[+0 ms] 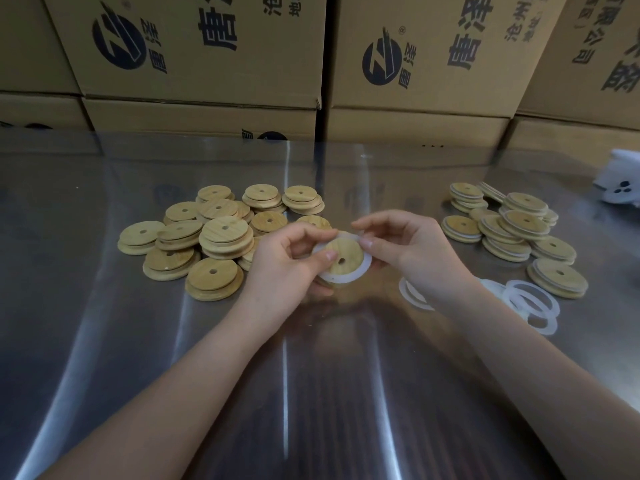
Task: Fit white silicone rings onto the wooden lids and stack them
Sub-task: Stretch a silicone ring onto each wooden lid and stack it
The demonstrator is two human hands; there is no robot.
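Note:
My left hand (pixel 287 261) grips a round wooden lid (pixel 346 259) with a centre hole, thumb lying on its face. A white silicone ring (pixel 360 271) sits around the lid's raised step. My right hand (pixel 405 244) pinches the ring's upper right edge between thumb and fingertips. A heap of bare wooden lids (pixel 221 233) lies to the left. To the right lies a pile of lids with rings fitted (pixel 512 226). Loose white rings (pixel 530 299) lie on the table by my right wrist.
A shiny metal table (pixel 311 375) under a clear film carries everything. Stacked cardboard boxes (pixel 207 64) with dark print wall off the far edge. A white object (pixel 620 185) sits at the far right edge.

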